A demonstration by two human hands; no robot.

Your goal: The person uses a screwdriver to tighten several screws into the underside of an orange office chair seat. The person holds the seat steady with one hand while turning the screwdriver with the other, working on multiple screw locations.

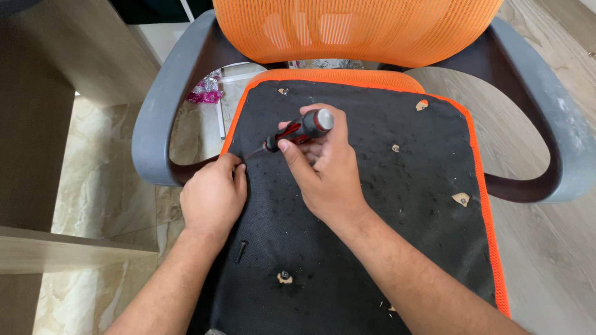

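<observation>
Right hand (326, 170) grips screwdriver (298, 131), tip angled down-left at seat (385, 211) edge; left hand (214, 195) closed, fingers pinching something small at the tip, hidden; loose screw (241, 250) lies on seat just below left hand; gray armrest (162, 108) beside.

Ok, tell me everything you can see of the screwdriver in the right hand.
The red-and-black-handled screwdriver has a chunky handle, seemingly plastic with rubbery black inlays, ending in a rounded grey cap. A thin dark metal shaft runs from it, pointing down-left. It lies tilted, nearly flat over the black fabric underside of the orange chair seat. The right hand wraps its grip around the handle, thumb along the side. The tip meets the fabric beside the fingers of the left hand, near the seat's left edge; its contact point is too small to make out.
</observation>
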